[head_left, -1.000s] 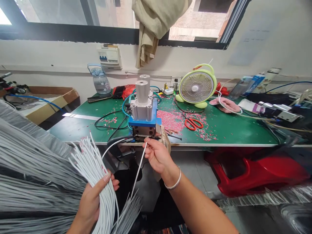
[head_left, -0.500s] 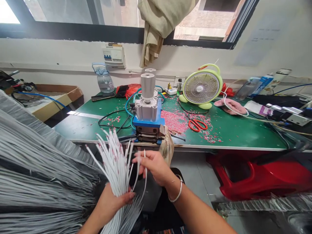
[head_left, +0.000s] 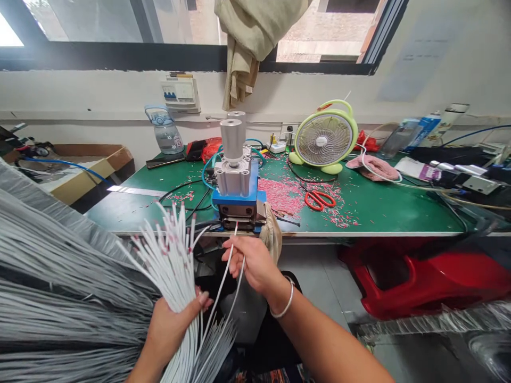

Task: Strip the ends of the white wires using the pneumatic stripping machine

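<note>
While a thick spread of long grey strands point(head_left: 67, 287) filled the lower left, an open cardboard box point(head_left: 90, 189) stood behind it. Next came a steel ruler point(head_left: 138, 191), flat on the green workbench point(head_left: 120, 213), and a clear water bottle point(head_left: 167, 139) near the wall. Below these, the left hand point(head_left: 171, 324) was wrapped firmly around a bundle of white wires point(head_left: 178, 282), thumb across its front, the pink-marked ends fanned upward. At the bench's front edge stood a pneumatic press point(head_left: 233, 181) with a blue plate. Just in front of it, the right hand point(head_left: 253, 260) pinched a single white wire point(head_left: 222, 282) between thumb and fingers, its reddish tip up at the press's mouth; whether it touched could not be told. A second wire point(head_left: 240, 279) hung beneath that hand. Farther right, pink and white clippings point(head_left: 279, 197) littered the bench, beside red-handled scissors point(head_left: 319, 200), a green-rimmed fan point(head_left: 324, 141) and a pink cloth point(head_left: 379, 168). Below the bench sat a red plastic stool point(head_left: 435, 282).
</note>
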{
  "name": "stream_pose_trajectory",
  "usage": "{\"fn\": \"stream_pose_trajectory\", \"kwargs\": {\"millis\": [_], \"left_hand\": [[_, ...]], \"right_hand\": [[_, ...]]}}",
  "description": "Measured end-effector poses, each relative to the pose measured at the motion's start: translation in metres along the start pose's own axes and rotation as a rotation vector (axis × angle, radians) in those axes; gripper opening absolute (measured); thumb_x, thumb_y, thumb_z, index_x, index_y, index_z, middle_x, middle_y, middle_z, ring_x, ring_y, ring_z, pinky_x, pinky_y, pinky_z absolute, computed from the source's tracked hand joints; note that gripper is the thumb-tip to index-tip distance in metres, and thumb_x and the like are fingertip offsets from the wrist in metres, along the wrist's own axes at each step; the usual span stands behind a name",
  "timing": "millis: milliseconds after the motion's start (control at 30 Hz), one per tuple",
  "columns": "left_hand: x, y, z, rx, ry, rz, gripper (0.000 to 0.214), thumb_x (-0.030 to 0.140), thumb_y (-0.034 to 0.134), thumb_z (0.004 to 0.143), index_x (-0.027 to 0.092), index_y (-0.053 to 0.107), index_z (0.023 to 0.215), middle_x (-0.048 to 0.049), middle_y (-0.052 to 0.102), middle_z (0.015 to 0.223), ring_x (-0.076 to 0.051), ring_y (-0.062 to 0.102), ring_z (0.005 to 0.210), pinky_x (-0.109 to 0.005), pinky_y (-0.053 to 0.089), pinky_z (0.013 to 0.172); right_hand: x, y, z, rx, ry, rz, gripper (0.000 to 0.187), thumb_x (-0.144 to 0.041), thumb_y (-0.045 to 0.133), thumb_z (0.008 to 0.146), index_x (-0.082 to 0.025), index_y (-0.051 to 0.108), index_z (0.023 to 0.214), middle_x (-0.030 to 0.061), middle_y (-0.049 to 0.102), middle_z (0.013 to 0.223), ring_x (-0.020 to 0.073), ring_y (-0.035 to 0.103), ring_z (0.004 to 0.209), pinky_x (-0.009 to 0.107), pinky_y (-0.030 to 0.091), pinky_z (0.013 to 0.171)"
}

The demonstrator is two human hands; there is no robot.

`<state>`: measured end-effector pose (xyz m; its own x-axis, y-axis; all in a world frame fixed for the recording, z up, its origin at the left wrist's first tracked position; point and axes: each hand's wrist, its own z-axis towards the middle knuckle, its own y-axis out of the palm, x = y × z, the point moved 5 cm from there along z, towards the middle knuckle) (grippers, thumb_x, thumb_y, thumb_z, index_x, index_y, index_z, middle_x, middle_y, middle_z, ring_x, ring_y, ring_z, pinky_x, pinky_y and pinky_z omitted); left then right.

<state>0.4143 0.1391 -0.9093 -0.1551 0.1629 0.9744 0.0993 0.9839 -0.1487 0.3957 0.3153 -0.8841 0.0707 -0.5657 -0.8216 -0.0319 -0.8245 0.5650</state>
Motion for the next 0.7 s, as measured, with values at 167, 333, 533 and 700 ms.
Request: {"fn": "stream_pose_trajectory", "kwargs": {"millis": [167, 333, 533, 700], "left_hand": [[0.015, -0.011, 0.007, 0.165, -0.062, -0.319, 0.038, 0.025, 0.076, 0.049, 0.014, 0.056, 0.079, 0.0014, 0.064, 0.06, -0.018, 0.062, 0.053, -0.029, 0.053, 0.054], [0.019, -0.011, 0.015, 0.16, -0.113, -0.378, 0.04, 0.021, 0.076, 0.05, 0.014, 0.055, 0.084, 0.0005, 0.063, 0.061, -0.016, 0.062, 0.052, -0.027, 0.053, 0.05], [0.011, -0.005, 0.02, 0.076, -0.203, -0.371, 0.039, 0.02, 0.075, 0.052, 0.015, 0.054, 0.084, 0.001, 0.063, 0.065, -0.017, 0.063, 0.057, -0.027, 0.052, 0.053], [0.023, 0.003, 0.027, -0.002, -0.014, -0.356, 0.025, 0.019, 0.073, 0.054, 0.013, 0.054, 0.07, 0.0011, 0.061, 0.063, -0.016, 0.062, 0.066, -0.027, 0.048, 0.067]], "right_hand": [[-0.014, -0.007, 0.013, 0.056, 0.047, 0.201, 0.024, -0.033, 0.055, 0.073, -0.01, 0.059, 0.074, 0.0026, 0.059, 0.056, 0.0058, 0.046, 0.034, 0.017, 0.036, 0.032], [-0.017, -0.012, 0.016, 0.053, -0.019, 0.147, 0.026, -0.036, 0.058, 0.072, -0.01, 0.059, 0.074, 0.0016, 0.058, 0.057, 0.0046, 0.044, 0.035, 0.016, 0.034, 0.032], [-0.022, -0.019, 0.002, -0.047, -0.125, -0.286, 0.031, -0.041, 0.055, 0.073, -0.011, 0.062, 0.074, 0.0028, 0.059, 0.062, 0.0066, 0.05, 0.045, 0.019, 0.042, 0.044], [-0.002, -0.003, -0.014, -0.149, -0.132, -0.387, 0.022, -0.033, 0.062, 0.068, -0.012, 0.062, 0.063, 0.002, 0.058, 0.064, 0.0086, 0.053, 0.059, 0.019, 0.043, 0.053]]}}
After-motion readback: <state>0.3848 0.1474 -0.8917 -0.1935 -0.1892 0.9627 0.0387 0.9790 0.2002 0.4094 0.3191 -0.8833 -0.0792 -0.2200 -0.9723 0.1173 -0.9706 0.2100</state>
